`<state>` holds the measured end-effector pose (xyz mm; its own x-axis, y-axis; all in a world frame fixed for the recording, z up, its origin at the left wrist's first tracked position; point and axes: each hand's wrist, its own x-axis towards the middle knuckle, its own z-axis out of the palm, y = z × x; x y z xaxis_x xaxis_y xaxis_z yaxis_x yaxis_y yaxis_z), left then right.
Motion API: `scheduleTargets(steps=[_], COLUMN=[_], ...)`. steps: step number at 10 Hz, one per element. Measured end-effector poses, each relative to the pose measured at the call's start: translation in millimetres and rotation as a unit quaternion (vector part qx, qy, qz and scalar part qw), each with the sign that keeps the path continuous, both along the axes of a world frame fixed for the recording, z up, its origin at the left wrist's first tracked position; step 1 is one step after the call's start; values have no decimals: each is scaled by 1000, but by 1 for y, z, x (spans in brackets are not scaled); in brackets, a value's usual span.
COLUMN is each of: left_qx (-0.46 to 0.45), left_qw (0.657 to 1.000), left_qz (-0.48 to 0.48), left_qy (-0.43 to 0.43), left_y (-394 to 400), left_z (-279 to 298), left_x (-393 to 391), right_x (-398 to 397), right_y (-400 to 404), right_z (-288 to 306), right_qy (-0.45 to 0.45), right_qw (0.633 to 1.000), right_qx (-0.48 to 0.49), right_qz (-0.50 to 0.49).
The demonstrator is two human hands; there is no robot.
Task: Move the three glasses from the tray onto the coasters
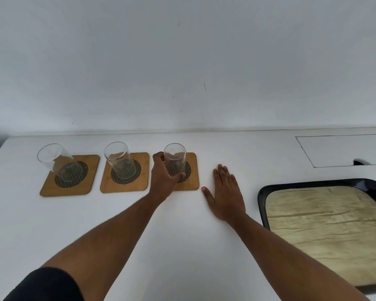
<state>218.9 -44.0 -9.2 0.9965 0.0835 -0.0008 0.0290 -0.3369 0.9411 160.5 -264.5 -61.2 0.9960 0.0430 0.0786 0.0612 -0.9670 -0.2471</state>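
Three wooden coasters with dark mesh centres lie in a row on the white table. A clear glass stands on the left coaster, and a second glass on the middle coaster. The third glass stands on the right coaster, with my left hand wrapped around its lower part. My right hand lies flat on the table with fingers spread, between the right coaster and the tray. The black tray with a beige liner holds no glasses.
A white wall rises right behind the table. At the back right of the table is a rectangular flush panel with a small dark cutout. The table's left edge runs close to the left coaster.
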Motion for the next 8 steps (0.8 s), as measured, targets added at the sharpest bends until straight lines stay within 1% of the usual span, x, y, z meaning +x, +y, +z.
scheduleTargets(steps=[3,6,7,8], left_qx=[37,44,61,102], left_qw=[999,999,996,992], left_qz=[-10,-24,-48,-67], left_qy=[-5,-15,-38,-31], left_y=[0,-1,5,13], left_z=[-10,-7,-13,-16], left_x=[10,6,1,-9], right_x=[0,-1,-1,-1], right_y=[0,0,0,0], right_z=[-1,1,0,1], right_qy=[1,8,10,15], right_qw=[1000,1000,1000,1000], right_qx=[-5,1,5,-1], right_qz=[-3,-3,3,-3])
